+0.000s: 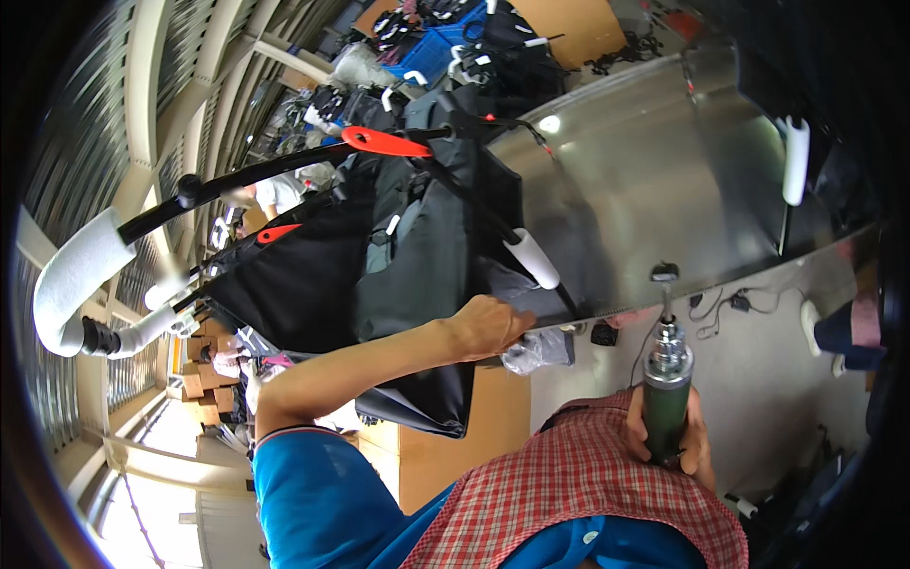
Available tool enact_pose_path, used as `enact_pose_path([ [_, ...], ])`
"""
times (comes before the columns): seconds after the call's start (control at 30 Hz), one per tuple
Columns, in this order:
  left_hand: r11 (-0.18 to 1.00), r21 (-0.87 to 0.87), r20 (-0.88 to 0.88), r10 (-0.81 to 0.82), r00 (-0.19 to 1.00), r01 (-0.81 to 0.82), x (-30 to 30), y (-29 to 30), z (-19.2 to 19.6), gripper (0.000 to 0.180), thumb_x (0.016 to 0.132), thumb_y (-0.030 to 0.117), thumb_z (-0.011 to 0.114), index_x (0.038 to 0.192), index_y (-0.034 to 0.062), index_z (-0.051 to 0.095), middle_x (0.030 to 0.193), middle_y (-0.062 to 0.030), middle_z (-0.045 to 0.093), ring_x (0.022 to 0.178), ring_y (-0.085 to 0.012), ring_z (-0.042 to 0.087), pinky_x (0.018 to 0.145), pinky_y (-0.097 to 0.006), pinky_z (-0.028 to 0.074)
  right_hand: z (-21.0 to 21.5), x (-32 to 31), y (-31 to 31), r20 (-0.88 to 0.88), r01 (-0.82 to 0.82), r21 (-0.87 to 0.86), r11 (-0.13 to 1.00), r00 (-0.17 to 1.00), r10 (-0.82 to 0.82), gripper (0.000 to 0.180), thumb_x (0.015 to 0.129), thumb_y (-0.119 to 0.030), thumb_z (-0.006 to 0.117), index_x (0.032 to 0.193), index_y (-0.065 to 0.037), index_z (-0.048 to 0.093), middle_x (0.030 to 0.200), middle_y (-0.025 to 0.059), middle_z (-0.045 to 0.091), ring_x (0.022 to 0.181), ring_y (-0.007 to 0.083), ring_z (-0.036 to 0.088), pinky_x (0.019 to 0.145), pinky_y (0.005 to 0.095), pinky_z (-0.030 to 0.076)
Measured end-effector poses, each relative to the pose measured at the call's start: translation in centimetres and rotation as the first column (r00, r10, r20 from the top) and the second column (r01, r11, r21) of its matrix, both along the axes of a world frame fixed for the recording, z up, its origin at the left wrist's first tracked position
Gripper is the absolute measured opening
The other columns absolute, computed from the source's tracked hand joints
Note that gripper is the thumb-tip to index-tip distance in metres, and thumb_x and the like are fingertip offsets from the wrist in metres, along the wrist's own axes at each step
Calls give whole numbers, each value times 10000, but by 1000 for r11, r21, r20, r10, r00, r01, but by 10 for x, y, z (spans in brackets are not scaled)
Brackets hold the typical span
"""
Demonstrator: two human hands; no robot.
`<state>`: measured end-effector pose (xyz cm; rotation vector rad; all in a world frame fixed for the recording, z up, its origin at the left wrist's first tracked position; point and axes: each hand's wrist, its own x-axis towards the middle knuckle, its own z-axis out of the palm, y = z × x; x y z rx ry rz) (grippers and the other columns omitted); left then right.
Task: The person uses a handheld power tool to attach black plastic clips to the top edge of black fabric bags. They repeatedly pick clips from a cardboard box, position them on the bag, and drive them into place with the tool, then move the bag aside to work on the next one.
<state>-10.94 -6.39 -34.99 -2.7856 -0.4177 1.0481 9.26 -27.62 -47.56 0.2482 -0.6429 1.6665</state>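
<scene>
We judge this to be a handling step: our left hand [483, 327] works at the black fabric cover [417, 270] while our right hand [699, 431] has a green power driver [666, 417] ready. The left fingers are curled in at the fabric's near side; whether they pinch it, we cannot tell. The right fingers wrap the driver's body, its silver chuck [668, 356] pointing away from us. The dark fitting [665, 272] at its tip overlaps the bench's near edge in view, and contact is unclear. To our eye, using the driver calls for a steady left hold and a tip lined up clear of the cloth.

The cover hangs on a black tubular frame [275, 171] with red levers [387, 141] and a white foam-wrapped handle [76, 275], at the left end of the shiny metal bench [616, 209]. A white foam sleeve [796, 161] stands toward the bench's right end. Beyond the far edge we see a blue crate [436, 47]; cables [732, 303] lie on the floor past the near edge, and cardboard boxes [204, 384] are stacked far left.
</scene>
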Motion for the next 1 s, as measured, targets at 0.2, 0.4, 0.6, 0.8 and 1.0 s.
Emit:
enact_pose_path([
  [0.2, 767, -512, 672, 638, 377, -386, -84, 20, 102, 382, 1015, 315, 448, 1094, -20, 614, 976, -73, 636, 908, -138, 600, 808, -286, 504, -20, -3, 48, 45, -295, 322, 900, 954, 297, 878, 387, -37, 950, 1110, 100, 473, 869, 217, 634, 705, 257, 653, 608, 333, 543],
  [0.4, -40, -879, 135, 935, -328, -475, -239, 79, 135, 388, 906, 366, 647, 660, 73, 585, 589, 19, 521, 497, -77, 448, 458, -215, 324, -2, -32, 61, -71, -470, -5, 883, 881, 469, 680, 411, 53, 893, 989, 133, 545, 821, 276, 653, 682, 283, 661, 592, 337, 536],
  [0.6, -47, -951, 42, 960, -277, -305, -265, 119, 130, 231, 894, 271, 662, 780, 82, 595, 683, 13, 569, 605, -84, 550, 496, -201, 384, 19, -49, 52, -44, -238, -336, 911, 970, 237, 937, 361, 43, 912, 1177, 113, 455, 810, 270, 613, 620, 336, 643, 510, 373, 508],
  [0.8, 457, -359, 473, 841, 264, -814, -275, 151, 53, 340, 767, 254, 727, 998, 11, 671, 791, -111, 644, 789, -179, 614, 700, -307, 474, 24, -43, 67, 28, -176, -158, 972, 983, 183, 984, 363, -10, 939, 1200, 97, 432, 777, 239, 591, 640, 341, 640, 527, 399, 511],
  [1.0, 477, -362, 253, 877, 408, -801, -272, 183, 40, 243, 729, 234, 729, 872, 39, 701, 769, -57, 667, 771, -147, 598, 727, -303, 477, 22, -38, 92, 122, -334, 66, 940, 938, 325, 834, 395, -125, 966, 1034, 124, 492, 820, 274, 629, 754, 348, 651, 709, 413, 546],
])
